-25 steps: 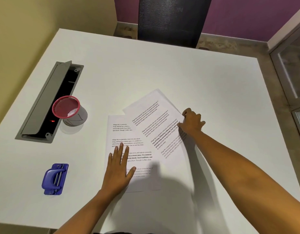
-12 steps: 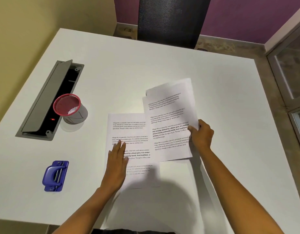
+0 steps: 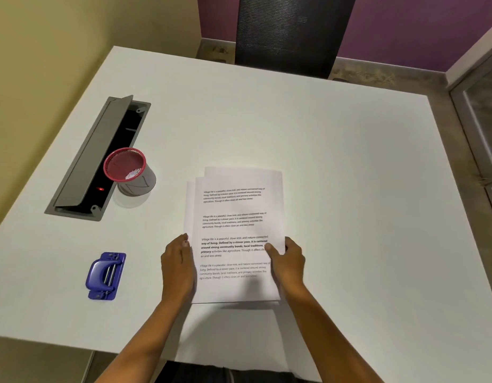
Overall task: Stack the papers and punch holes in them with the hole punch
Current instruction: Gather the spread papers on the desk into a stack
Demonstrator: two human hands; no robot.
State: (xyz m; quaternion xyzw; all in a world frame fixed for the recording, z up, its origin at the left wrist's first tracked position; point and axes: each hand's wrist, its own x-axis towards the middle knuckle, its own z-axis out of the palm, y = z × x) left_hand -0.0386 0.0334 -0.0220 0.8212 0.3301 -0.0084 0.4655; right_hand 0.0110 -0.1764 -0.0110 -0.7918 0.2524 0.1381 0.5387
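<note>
Several white printed papers (image 3: 235, 217) lie roughly stacked in front of me on the white table (image 3: 336, 167), their top edges slightly offset. My left hand (image 3: 177, 268) holds the stack's left edge. My right hand (image 3: 287, 262) grips the right edge, thumb on top of the text. The stack's near edge seems slightly lifted, with a shadow below. A blue hole punch (image 3: 106, 275) rests on the table to the left of my left hand, apart from the papers.
A red mesh cup (image 3: 128, 170) stands left of the papers, beside an open grey cable hatch (image 3: 92, 161) sunk in the table. A black chair back (image 3: 291, 31) stands beyond the far edge. The near edge runs under my forearms.
My right hand carried the loose sheets leftward onto the sheet under my left hand. Both hands now clasp the stack's sides; my left hand moved from flat on the paper to its edge.
</note>
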